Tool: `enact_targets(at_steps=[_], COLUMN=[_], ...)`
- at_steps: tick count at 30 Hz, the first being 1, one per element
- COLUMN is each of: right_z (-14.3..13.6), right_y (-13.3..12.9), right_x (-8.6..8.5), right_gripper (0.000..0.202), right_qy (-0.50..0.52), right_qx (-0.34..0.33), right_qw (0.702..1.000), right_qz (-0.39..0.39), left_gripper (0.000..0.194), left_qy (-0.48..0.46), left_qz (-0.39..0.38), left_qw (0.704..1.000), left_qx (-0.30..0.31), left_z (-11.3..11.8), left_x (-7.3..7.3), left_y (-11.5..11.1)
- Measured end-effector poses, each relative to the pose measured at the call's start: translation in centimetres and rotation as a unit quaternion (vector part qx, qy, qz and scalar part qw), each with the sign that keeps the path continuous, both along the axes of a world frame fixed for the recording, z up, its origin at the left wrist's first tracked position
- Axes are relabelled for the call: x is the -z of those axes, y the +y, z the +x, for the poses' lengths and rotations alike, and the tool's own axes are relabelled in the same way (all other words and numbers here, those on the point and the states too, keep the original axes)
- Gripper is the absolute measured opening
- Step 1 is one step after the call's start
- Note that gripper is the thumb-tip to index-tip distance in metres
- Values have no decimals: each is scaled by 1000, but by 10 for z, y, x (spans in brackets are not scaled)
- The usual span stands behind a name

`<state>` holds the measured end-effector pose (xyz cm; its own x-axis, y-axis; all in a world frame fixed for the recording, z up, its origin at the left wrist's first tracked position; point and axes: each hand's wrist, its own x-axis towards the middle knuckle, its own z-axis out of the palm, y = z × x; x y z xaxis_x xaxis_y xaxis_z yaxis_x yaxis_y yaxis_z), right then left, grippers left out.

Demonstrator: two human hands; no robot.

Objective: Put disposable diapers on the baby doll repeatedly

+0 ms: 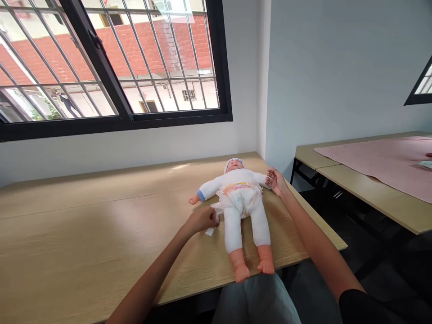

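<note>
A baby doll (232,230) in a white bodysuit and white headband lies on its back, feet toward me. Around its hips sits a white diaper (243,202) with a coloured printed waistband. My left hand (204,218) is closed on the stretched side wing of the diaper, pulled out to the left; a small white tab shows below the fingers. Beside the doll's outstretched arm on the right is my right hand (276,181), palm turned inward, its fingers loosely bent and apart. The fingers overlap the sleeve end and hide the doll's hand there; firm contact cannot be made out.
The doll lies near the right front corner of a wooden table (101,243). A barred window (135,58) is in the wall behind. To the right, across a gap, another table (374,189) bears a pink cloth (381,157); a bit of someone's hand shows at the far right edge.
</note>
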<state>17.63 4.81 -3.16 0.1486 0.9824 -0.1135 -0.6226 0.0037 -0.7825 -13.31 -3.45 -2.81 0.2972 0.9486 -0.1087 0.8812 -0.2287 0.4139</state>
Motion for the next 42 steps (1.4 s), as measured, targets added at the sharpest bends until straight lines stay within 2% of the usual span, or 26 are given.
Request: enact_targets(at_steps=[4, 9, 13, 17, 21, 24, 26, 29, 32, 34, 37, 42], right_z=[-2, -5, -8, -11, -22, -40, -55, -72, -77, -75, -71, -72], right_y=[1, 1, -3, -7, -15, -24, -31, -38, -38, -38, -38, -38], right_x=[0, 2, -1, -4, -8, -11, -11, -8, -4, -3, -4, -2], right_gripper=[18, 15, 14, 20, 30, 33, 30, 25, 29, 37, 48, 55], right_qy=[2, -20, -16, -48, -148, -262, -351, -484, -559, -575, -576, -576], right_qx=[-14, -35, -30, -52, -32, -15, -24, -24, -11, -11, -25, -27], right_qw=[1000, 999, 999, 996, 982, 944, 898, 819, 773, 767, 771, 772], right_qz=[17, 32, 37, 60, 114, 201, 263, 308, 300, 283, 270, 268], left_gripper=[17, 22, 18, 23, 32, 38, 41, 41, 36, 34, 32, 23], left_qy=[-6, -4, -35, -126, -198, -189, -194, -233, -260, -271, -275, -240], left_qz=[-42, -73, -109, -124, -137, -149, -131, -65, -41, -53, -67, -19], left_qw=[999, 997, 993, 983, 970, 971, 972, 970, 964, 959, 954, 967], left_qx=[-24, -30, 14, 46, 28, -17, -15, 13, 44, 70, 99, 87], left_z=[-14, -12, -18, -41, -65, -67, -58, -29, 9, 33, 56, 69], left_x=[-8, -9, -6, -8, -25, -47, -66, -92, -101, -97, -82, -66], left_y=[4, -5, 2, 15, 26, 33, 37, 40, 44, 49, 59, 64])
